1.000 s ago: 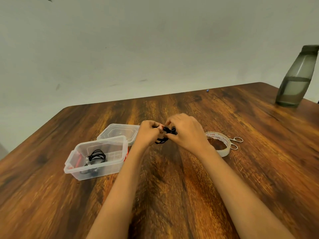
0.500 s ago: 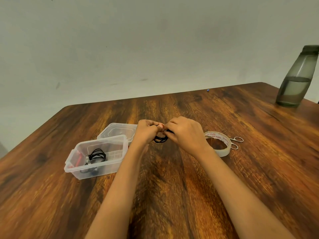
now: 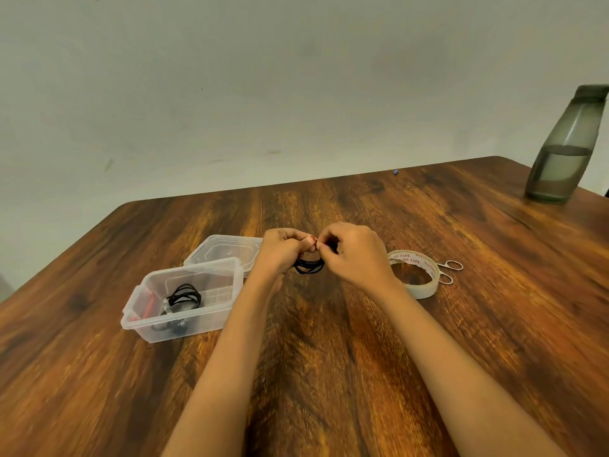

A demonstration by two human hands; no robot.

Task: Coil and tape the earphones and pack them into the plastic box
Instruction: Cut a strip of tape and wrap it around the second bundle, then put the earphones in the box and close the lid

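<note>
Pinching a thin black earphone coil (image 3: 308,267), both hands (image 3: 316,255) hover over grainy wood.

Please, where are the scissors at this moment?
In the head view, the scissors lie on the table to the right, just beyond the tape roll and right of the right hand.

left hand (image 3: 280,250): curled, pinching | right hand (image 3: 354,255): curled, pinching | fingertips meeting, forearms converging
</note>
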